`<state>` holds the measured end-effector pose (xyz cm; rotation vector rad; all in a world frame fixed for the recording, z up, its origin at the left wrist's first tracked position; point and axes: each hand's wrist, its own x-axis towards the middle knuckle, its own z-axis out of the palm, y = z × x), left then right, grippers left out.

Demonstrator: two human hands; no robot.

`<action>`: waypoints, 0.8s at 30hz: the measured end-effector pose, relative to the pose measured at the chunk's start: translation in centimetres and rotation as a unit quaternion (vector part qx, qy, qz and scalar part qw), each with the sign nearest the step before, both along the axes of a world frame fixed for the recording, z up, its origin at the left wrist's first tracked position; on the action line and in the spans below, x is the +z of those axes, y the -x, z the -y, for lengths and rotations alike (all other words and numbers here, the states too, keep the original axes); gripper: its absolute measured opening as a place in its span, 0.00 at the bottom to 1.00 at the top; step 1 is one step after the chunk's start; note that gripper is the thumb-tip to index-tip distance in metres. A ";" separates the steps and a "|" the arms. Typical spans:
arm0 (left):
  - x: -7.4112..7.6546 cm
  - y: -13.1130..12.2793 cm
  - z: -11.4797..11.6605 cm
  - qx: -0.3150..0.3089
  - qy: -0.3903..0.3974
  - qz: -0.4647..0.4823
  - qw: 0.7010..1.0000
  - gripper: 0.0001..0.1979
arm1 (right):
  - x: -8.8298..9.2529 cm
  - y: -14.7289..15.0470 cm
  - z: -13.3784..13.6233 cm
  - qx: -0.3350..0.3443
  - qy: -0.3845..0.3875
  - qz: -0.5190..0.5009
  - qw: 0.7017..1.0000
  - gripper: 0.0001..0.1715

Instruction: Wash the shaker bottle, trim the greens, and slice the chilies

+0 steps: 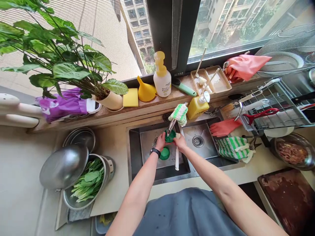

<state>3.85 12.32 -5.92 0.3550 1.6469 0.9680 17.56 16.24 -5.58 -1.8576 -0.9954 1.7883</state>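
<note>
Beneath the faucet (171,126), over the left sink basin (147,134), a small green bowl (170,136) is held between both hands. My left hand (161,141), with a dark watch on its wrist, is closed on the bowl's left side. My right hand (180,142) grips the right side; a small pale piece, too small to name, shows at its fingers. A second green round dish (164,153) lies in the basin below. A white handle (177,160) stands close by my right hand, its other end hidden. A green-striped cloth (180,114) hangs over the faucet.
A yellow soap bottle (197,107) stands behind the sink. To the right are pink gloves (225,127), a striped cloth (232,147) and a wire dish rack (278,108). On the left sits a pot of leafy greens (86,182) with a metal lid (62,167).
</note>
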 end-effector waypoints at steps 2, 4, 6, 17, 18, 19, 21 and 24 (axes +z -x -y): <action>0.0 0.5 -0.2 -0.016 0.019 -0.065 0.998 0.10 | 0.2 0.1 0.3 0.019 -0.034 0.055 0.998 0.25; 0.1 0.9 -0.5 -0.017 0.032 -0.114 0.993 0.05 | 0.7 0.1 0.6 0.055 -0.056 0.081 0.994 0.27; 0.1 1.0 -0.9 -0.016 0.040 -0.152 0.987 0.05 | 1.3 0.1 1.0 0.086 -0.095 0.104 0.986 0.26; 0.8 1.6 -2.5 -0.123 0.054 -0.226 0.965 0.06 | -0.1 0.7 2.2 -0.021 -0.031 0.039 0.999 0.24; 0.8 1.8 -2.6 -0.126 0.055 -0.233 0.963 0.05 | -0.1 1.0 2.4 -0.030 -0.027 0.029 0.999 0.25; 0.8 1.9 -2.6 -0.127 0.054 -0.239 0.961 0.05 | 0.0 1.2 2.6 -0.035 -0.026 0.023 0.999 0.25; 0.8 2.2 -2.7 -0.127 0.046 -0.243 0.961 0.07 | 0.1 1.7 2.9 -0.038 -0.025 0.017 0.999 0.26; 0.7 2.4 -2.8 -0.126 0.020 -0.219 0.967 0.06 | -0.1 1.8 2.8 -0.029 -0.038 0.005 0.999 0.24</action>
